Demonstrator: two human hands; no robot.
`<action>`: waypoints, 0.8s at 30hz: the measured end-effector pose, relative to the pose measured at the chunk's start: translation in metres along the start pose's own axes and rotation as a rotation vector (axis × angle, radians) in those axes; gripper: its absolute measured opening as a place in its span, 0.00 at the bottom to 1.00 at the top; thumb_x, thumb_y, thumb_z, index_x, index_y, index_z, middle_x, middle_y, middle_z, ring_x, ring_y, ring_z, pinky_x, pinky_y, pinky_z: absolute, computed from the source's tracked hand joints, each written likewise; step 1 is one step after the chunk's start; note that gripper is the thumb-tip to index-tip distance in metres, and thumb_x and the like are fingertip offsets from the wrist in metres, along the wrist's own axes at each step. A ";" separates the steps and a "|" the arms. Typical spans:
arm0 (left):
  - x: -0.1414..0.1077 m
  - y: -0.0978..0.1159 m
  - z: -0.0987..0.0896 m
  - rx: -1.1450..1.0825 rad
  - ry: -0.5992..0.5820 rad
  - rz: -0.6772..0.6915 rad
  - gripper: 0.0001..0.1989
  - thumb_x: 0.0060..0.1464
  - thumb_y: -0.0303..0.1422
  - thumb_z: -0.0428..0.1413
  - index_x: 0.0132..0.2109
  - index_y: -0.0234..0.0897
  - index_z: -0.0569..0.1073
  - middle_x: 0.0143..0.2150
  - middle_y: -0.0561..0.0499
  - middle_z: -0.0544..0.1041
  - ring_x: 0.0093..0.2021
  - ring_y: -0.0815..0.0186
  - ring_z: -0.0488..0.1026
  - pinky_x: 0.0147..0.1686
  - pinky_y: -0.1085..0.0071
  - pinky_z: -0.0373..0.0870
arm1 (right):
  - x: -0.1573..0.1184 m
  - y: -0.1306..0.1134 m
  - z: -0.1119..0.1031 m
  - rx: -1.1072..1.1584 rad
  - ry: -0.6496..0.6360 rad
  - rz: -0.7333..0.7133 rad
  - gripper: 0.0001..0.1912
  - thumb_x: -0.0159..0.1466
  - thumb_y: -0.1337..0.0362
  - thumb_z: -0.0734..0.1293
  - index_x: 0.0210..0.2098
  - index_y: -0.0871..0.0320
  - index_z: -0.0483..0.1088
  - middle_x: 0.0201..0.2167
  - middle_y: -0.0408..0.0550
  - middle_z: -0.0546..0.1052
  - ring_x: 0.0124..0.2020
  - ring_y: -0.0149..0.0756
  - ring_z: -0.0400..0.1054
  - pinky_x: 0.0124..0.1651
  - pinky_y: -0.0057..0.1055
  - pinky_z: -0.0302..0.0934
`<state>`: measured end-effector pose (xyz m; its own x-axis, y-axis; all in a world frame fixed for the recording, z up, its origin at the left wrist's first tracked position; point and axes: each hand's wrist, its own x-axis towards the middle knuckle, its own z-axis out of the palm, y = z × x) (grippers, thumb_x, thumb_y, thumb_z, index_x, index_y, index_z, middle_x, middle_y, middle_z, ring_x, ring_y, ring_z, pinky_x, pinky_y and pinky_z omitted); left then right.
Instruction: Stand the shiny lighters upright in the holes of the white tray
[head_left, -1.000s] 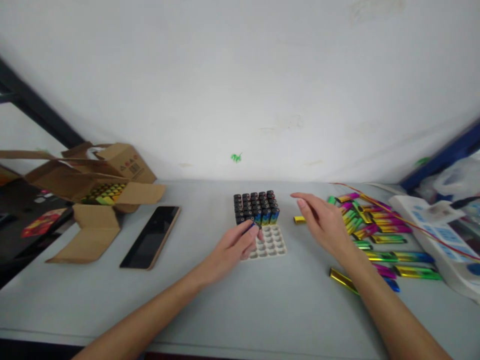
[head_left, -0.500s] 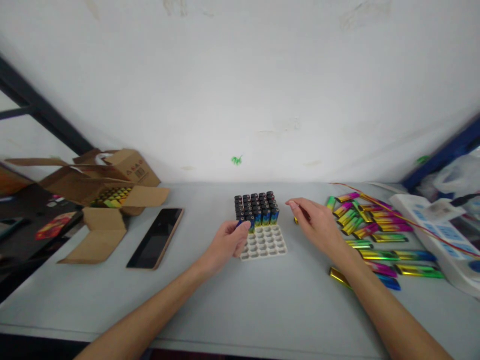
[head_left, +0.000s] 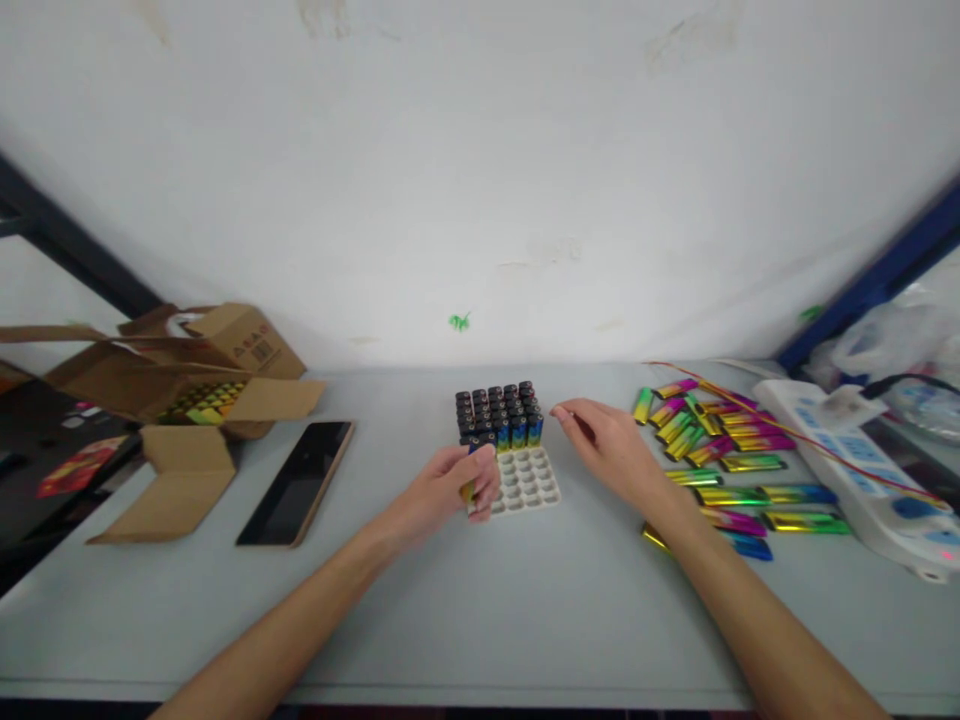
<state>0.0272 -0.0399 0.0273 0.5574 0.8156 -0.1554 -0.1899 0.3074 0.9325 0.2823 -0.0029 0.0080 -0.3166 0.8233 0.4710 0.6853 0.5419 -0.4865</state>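
Note:
A white tray (head_left: 529, 482) with round pockets lies in the middle of the table. Several upright batteries (head_left: 496, 408) with dark tops and blue-yellow sides fill its back rows, while the front pockets to the right are bare. My left hand (head_left: 459, 482) is closed around a battery (head_left: 468, 492) at the tray's front left corner, its fingers partly hiding the tray. Just right of the standing batteries is my right hand (head_left: 600, 440), thumb and forefinger pinched together; anything between them is too small to make out.
Several loose coloured batteries (head_left: 731, 495) lie on the right, beside a white power strip (head_left: 847, 450) with cables. A phone (head_left: 298, 482) lies left of my left hand. Open cardboard boxes (head_left: 274, 398) stand at the far left, one holding yellow batteries. A white wall (head_left: 450, 180) rises behind.
The whole view has shifted a little, so things appear further left. My left hand has turned, showing a yellow-sided battery in its fingers. My right hand is slightly closer to the standing batteries.

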 end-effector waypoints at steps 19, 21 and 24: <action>-0.010 0.033 -0.012 0.328 0.263 0.609 0.14 0.63 0.43 0.62 0.38 0.36 0.81 0.39 0.47 0.74 0.37 0.64 0.74 0.36 0.67 0.75 | 0.001 -0.009 0.000 -0.029 -0.146 -0.023 0.17 0.78 0.61 0.57 0.39 0.56 0.75 0.34 0.49 0.81 0.36 0.39 0.75 0.41 0.32 0.62; -0.008 0.032 -0.011 0.538 0.332 0.754 0.09 0.62 0.38 0.63 0.43 0.38 0.83 0.44 0.44 0.78 0.47 0.60 0.76 0.48 0.62 0.76 | 0.002 -0.009 0.000 -0.042 -0.156 -0.027 0.16 0.77 0.62 0.58 0.39 0.57 0.75 0.34 0.49 0.81 0.35 0.38 0.74 0.41 0.32 0.62; -0.004 0.027 -0.008 0.753 0.354 0.816 0.08 0.62 0.31 0.63 0.48 0.41 0.83 0.48 0.44 0.82 0.54 0.57 0.77 0.58 0.56 0.74 | 0.002 -0.009 0.000 -0.055 -0.166 -0.033 0.16 0.77 0.63 0.58 0.39 0.57 0.76 0.34 0.49 0.80 0.34 0.38 0.74 0.41 0.31 0.62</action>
<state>0.0135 -0.0309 0.0509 0.2117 0.7645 0.6088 0.2065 -0.6439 0.7367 0.2754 -0.0055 0.0131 -0.4401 0.8244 0.3559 0.7061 0.5626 -0.4300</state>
